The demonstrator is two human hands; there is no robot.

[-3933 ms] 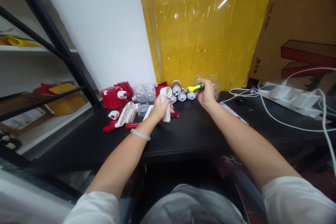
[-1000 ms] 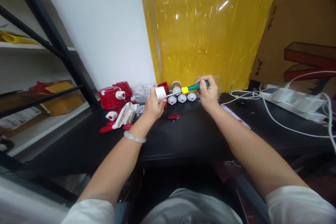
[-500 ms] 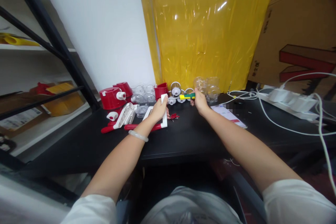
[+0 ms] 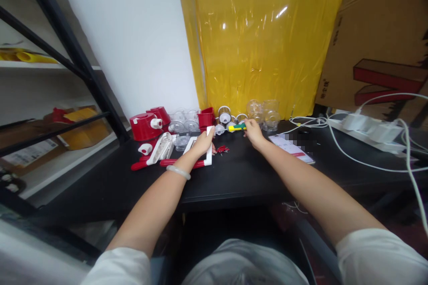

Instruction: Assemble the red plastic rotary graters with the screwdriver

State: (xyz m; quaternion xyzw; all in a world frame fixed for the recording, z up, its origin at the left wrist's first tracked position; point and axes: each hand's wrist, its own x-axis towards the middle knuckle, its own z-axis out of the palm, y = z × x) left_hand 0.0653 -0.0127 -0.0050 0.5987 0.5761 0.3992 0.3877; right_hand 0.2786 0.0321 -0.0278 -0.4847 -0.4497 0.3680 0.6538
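One screwdriver [image 4: 237, 128], handle end in right hand [image 4: 254, 134]

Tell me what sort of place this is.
Probably a small workshop or assembly bench: the right hand holds a yellow-and-green screwdriver to a white part in the left hand, and matching red housings stand on the black table.

Tabletop [image 4: 234, 180] lies open in front; cylinders [image 4: 224, 115] and clear parts [image 4: 270, 116] block behind.

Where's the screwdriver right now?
Head view, just right of centre: the screwdriver is in the right hand, shaft toward the white plastic part in the left hand; small red pieces lower in the picture.
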